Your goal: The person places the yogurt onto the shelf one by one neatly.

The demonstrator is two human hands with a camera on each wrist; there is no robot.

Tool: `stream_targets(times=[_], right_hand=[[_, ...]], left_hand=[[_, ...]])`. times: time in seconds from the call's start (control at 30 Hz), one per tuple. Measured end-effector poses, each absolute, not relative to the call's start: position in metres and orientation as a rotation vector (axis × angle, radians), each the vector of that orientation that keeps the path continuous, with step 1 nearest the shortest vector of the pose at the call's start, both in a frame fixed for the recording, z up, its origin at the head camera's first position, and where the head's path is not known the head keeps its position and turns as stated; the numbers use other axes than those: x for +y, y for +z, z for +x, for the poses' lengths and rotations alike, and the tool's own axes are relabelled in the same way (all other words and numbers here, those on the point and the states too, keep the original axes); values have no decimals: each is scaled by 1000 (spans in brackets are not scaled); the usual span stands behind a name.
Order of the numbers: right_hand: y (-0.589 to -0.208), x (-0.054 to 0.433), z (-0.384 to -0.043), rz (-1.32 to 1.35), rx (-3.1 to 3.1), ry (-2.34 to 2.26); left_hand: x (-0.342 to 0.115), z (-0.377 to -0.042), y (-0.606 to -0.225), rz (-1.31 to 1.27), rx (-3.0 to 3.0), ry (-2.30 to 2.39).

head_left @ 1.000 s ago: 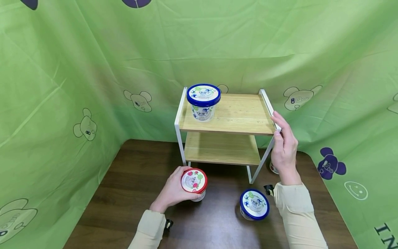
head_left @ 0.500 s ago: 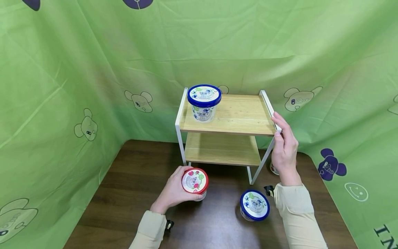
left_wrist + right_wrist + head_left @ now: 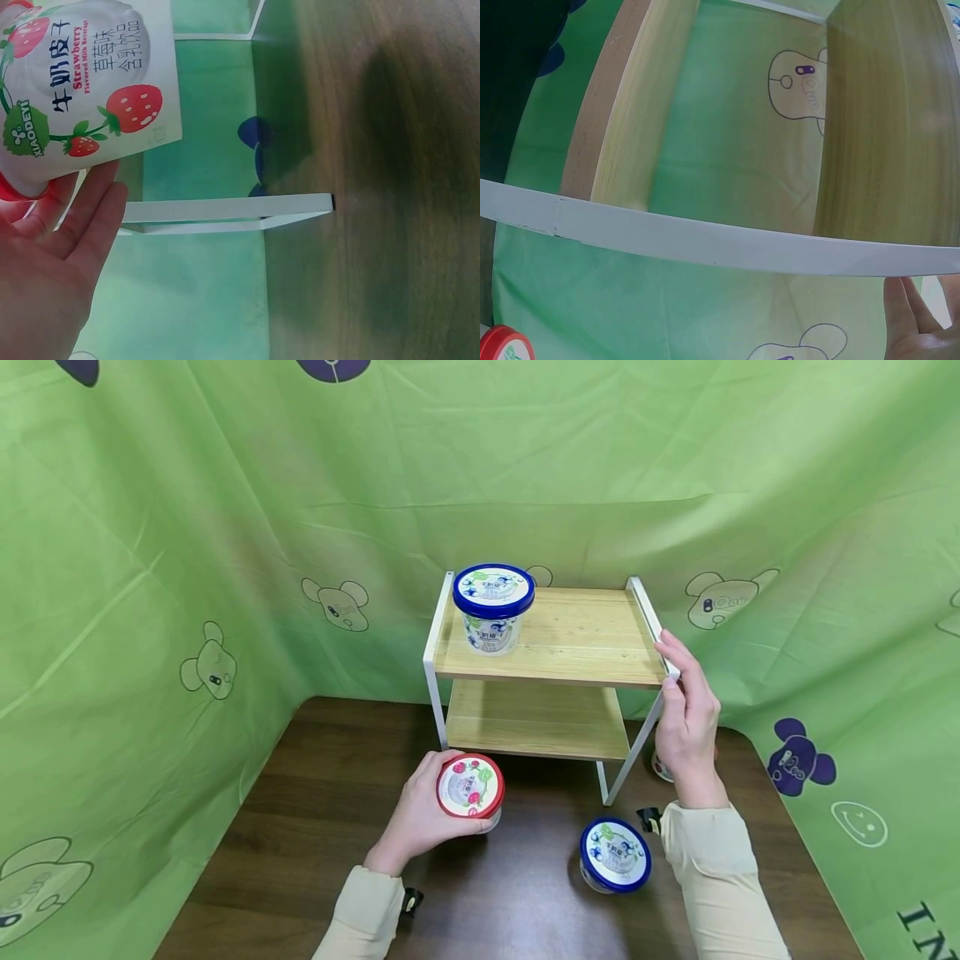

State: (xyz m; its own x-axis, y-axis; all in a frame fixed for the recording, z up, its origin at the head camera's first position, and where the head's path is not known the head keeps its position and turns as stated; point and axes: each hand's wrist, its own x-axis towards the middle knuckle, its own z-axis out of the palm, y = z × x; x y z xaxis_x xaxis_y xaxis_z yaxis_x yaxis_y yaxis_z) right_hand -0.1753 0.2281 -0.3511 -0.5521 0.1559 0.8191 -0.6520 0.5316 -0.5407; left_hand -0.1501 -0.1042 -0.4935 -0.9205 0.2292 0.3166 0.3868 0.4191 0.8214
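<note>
My left hand (image 3: 423, 814) grips a red-lidded strawberry milk tub (image 3: 470, 787) in front of the rack's left leg. In the left wrist view, the strawberry label of the tub (image 3: 90, 75) faces the camera, and a gap separates the tub from the table. At the top right front corner of a two-tier rack (image 3: 577, 652), my right hand (image 3: 686, 727) holds the white frame between thumb and fingers. The right wrist view shows only some fingers (image 3: 904, 319) against the white frame (image 3: 742, 251). A blue-lidded tub (image 3: 491, 610) stands upright on the top shelf's left side.
Another blue-lidded tub (image 3: 615, 856) stands on the dark wooden table (image 3: 517, 902), right of centre. Behind the right wrist is a partly hidden tub (image 3: 662, 767); its red lid (image 3: 508, 346) shows in the right wrist view. Green printed cloth (image 3: 225, 527) surrounds the table.
My left hand has raised the strawberry tub slightly and shifted it a little toward the rack. The right hand stays at the rack's corner, and the blue-lidded tubs have not moved.
</note>
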Motion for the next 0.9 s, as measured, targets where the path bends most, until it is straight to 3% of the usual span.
stream_targets(times=[0.9], right_hand=[[-351,229,-176,419,-1859,1138]], left_hand=[[-94,-152,-476,-479,-2414,-1560]])
